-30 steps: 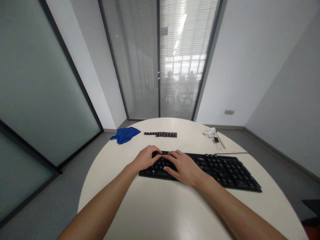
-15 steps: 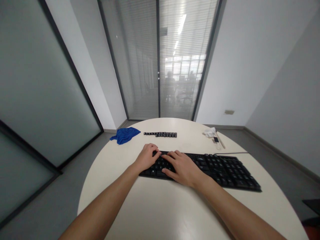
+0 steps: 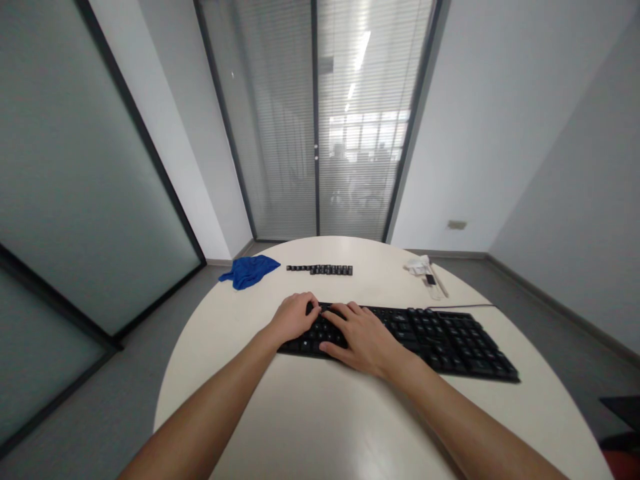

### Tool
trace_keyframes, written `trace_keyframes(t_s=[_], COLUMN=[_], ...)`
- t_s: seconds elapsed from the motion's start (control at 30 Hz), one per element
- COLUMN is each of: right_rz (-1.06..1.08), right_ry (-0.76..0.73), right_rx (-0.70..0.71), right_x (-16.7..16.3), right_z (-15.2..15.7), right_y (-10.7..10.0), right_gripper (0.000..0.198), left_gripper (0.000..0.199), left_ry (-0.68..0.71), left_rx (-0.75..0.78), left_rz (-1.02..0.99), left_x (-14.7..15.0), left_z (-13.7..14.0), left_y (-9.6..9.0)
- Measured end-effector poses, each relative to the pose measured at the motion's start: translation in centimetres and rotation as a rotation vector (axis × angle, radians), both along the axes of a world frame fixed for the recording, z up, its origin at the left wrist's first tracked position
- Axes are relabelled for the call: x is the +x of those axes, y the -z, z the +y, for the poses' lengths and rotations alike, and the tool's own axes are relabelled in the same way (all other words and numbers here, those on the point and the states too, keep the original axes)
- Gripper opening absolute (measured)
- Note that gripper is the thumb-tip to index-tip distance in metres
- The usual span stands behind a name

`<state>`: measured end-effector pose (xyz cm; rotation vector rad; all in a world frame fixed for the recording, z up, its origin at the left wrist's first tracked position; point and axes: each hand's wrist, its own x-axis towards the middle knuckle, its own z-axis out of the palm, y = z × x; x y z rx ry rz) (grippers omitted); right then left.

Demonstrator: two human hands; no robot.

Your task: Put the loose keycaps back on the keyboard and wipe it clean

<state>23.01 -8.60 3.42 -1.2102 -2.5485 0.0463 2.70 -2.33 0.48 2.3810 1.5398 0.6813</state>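
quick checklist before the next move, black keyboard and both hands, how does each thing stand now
1. Black keyboard fully on the white table: ok, no end overhangs the edge.
2. Left hand and right hand at the keyboard: ok, side by side over its left part.
3. Left grip holding a keycap: cannot tell, the fingers hide what is between them.
4. Full view of the keys: not ok, the hands cover some.
5. Loose keycaps apart from the hands: ok, lined up beyond the keyboard.
6. Cable away from the hands: ok, its visible stretch runs off to the right.
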Motion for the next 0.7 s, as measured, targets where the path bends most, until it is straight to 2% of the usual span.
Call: trace_keyframes(t_s=[0.7], right_rz=[0.008], right_ry=[-0.064], right_rx=[-0.032], right_x=[0.89], right_z=[0.29], right_y=[0.18], right_gripper=[0.061], left_gripper=[0.012], left_ry=[-0.053], left_rx=[0.034], left_rz=[-0.005], left_x=[0.1], left_z=[-0.8], left_y=[-0.36])
